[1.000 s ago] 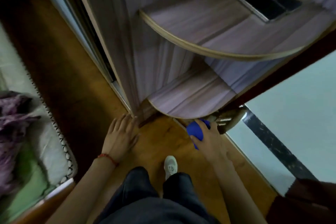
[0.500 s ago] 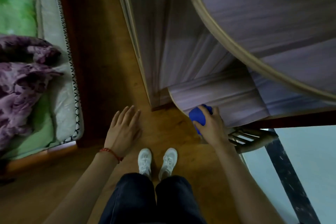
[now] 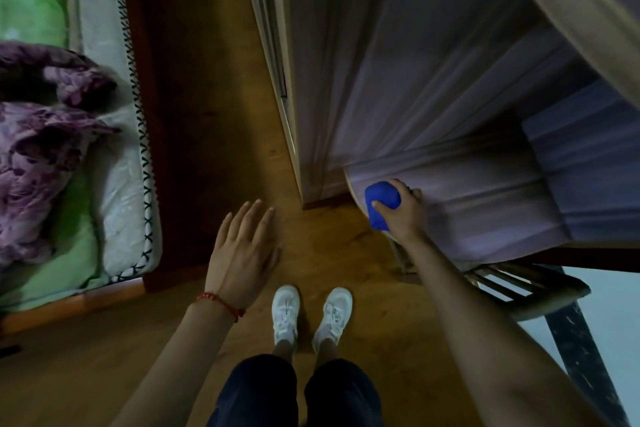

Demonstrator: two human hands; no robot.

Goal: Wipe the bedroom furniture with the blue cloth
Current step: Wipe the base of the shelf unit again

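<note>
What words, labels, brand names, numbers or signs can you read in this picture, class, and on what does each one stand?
None can be read.
blue cloth in the right hand: plain, no label showing.
lower shelf: bare wood grain.
white shoes: any mark is too small and blurred to read.
bedding: floral pattern only.

No text, label, brand, number or sign can be read anywhere in the view.
</note>
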